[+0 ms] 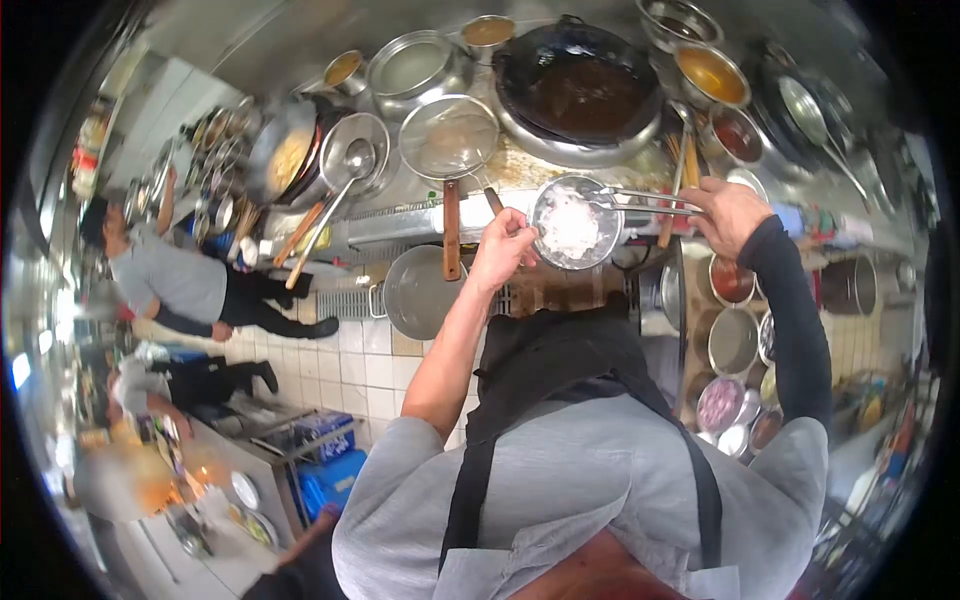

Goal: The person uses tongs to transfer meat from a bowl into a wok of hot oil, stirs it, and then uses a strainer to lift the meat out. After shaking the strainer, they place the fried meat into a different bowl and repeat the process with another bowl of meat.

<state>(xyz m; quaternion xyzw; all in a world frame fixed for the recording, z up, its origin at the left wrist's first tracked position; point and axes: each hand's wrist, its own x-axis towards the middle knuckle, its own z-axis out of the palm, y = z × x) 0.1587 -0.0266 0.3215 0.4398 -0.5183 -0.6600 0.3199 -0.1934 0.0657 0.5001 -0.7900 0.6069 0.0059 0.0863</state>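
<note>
My left hand has its fingers closed on the near-left rim of a metal bowl. Inside the bowl lies a white, pale food whose kind I cannot make out. A pair of metal tongs is gripped in my right hand, and their tips reach over the right side of the bowl. The bowl is held in front of my apron at the stove's front edge. Just beyond it sits a large dark wok, with a mesh strainer to its left.
Pots, sauce containers and a ladle crowd the stove. Wooden handles jut over its front edge. A large grey pot stands at my left, several food tubs at my right. Co-workers stand farther left.
</note>
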